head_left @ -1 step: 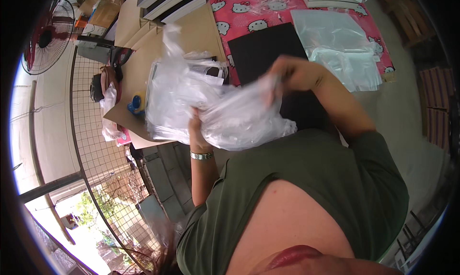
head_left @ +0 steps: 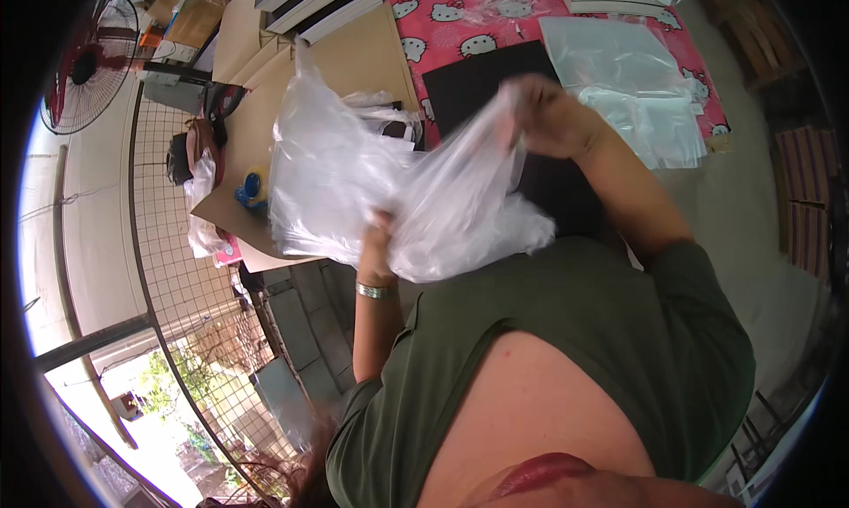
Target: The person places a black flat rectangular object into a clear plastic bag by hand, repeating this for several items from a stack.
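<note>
A large, thin clear plastic bag (head_left: 460,216) stretches between my hands over the near side of the table. My left hand (head_left: 378,243), with a metal band at the wrist, is closed on its lower left part. Raised to the right, my right hand (head_left: 553,119) grips the bag's upper edge; its fingers are smeared by motion. Under and left of the bag lies a pile of clear plastic (head_left: 309,172), partly covering dark-and-white items. A flat black board (head_left: 482,84) lies behind the bag, partly hidden by it and by my right hand.
Clear plastic sleeves (head_left: 619,66) lie at the right on a pink patterned cloth (head_left: 433,30). Thick black-and-white slabs (head_left: 327,13) are stacked at the back left, beside brown cardboard (head_left: 354,57). A blue tape dispenser (head_left: 253,190) sits at the left edge. A fan (head_left: 88,66) stands far left.
My right hand has moved slightly up and right, pulling the bag's edge higher and tauter. My left hand has shifted a little to the right. The loose plastic on the left has spread out.
</note>
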